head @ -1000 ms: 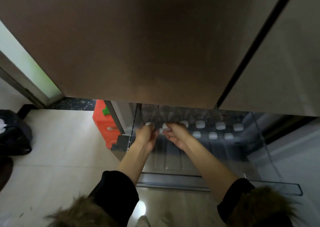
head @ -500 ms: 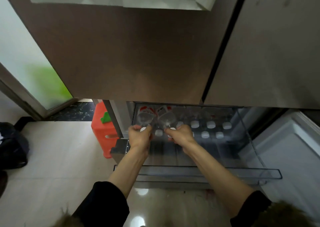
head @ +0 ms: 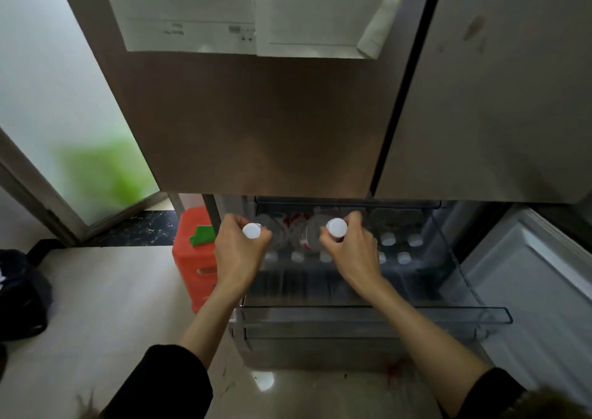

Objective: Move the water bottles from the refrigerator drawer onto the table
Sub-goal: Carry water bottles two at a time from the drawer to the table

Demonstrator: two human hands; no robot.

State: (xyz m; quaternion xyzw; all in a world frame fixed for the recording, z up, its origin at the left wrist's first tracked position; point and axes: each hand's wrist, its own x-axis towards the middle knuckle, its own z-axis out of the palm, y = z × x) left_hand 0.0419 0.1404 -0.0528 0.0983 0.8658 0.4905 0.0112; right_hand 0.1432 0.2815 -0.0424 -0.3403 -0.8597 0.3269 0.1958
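- Bottles have come up: a moment ago both hands were down among the caps in the drawer, and now each holds one water bottle lifted clear of the row, neck toward the camera and body pointing back under the refrigerator door.
- Left hand [head: 238,252] has its fingers curled round the neck of the left bottle [head: 269,226], with the white cap showing just above the knuckles.
- Right hand [head: 350,249] grips the right bottle [head: 312,233] the same way; its red-and-white label shows between the two hands.
- Remaining bottles [head: 389,239] stand upright in the drawer [head: 480,316], in two rows along its back edge, with only their white caps easy to make out; several sit toward the back right corner and a few show between the wrists.
- Front half of the clear drawer looks bare, though glare makes it hard to be sure.
- Judgement: the pick-up of this pair is done and the carry to the table comes next; the table is not in view, so the person must turn away from the refrigerator.
- Many bottles are left, so the task seems far from finished.
- Orange stool [head: 195,258] stands on the floor just left of the drawer, close to the left forearm.
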